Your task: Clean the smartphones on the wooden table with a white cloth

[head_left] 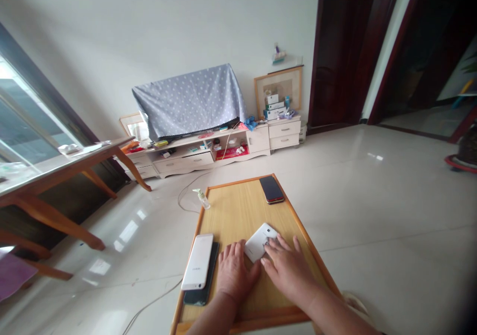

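A white phone [260, 241] lies face down on a small wooden table [242, 206]. My left hand [234, 271] rests flat beside its near left edge, fingers stretched out and touching it. My right hand [286, 268] lies on the table with its fingertips on the phone's right side, fingers spread. Left of my hands, another white phone [198, 261] sits stacked on a dark phone [203, 289]. A dark phone with a red rim [272, 189] lies at the table's far right corner.
A small clear bottle [201, 198] stands at the table's far left corner. A cable [186, 196] trails over the glossy tiled floor. A low TV stand [208, 148] with a cloth-covered screen lines the far wall. A wooden dining table [55, 171] stands left.
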The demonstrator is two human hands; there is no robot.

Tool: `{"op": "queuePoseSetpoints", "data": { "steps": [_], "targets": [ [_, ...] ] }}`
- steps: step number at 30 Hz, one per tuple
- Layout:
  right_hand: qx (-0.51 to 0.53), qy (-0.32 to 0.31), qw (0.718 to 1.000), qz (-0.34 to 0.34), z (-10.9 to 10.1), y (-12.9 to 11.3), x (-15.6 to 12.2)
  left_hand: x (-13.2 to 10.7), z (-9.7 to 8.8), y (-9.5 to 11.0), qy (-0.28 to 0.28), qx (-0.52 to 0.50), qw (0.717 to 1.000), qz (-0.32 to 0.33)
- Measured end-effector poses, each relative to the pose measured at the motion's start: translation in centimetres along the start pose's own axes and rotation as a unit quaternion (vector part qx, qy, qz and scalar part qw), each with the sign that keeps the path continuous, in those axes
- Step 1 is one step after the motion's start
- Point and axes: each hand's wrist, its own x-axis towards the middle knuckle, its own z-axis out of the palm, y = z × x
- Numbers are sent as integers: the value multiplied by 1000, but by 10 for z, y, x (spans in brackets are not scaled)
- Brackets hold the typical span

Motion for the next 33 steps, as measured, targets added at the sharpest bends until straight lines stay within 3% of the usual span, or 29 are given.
{"op": "queuePoseSetpoints", "data": {
  "steps": [5, 11, 17, 24, 30, 33],
  "targets": [
    [35, -19, 997, -61, 6, -8, -7, 0, 2, -2, -7, 10, 1000, -1],
    [10, -2, 1000, 2, 2, 1, 1, 0, 3, -1, 2, 6, 1000, 1],
    [46, -22, 997, -65, 7, -11, -9, 1, 5, -4, -5, 17, 1000, 3],
    [9, 7, 1000, -1, 5, 2, 3, 0, 1, -1, -1, 1, 1000, -1],
    [48, -17, 997, -61, 10, -9, -6, 1, 4, -3, -10, 7, 1000, -5],
    [41, -12, 998, -35, 6, -5, -3, 0, 3, -3, -5, 0, 1000, -2]
  ]
}}
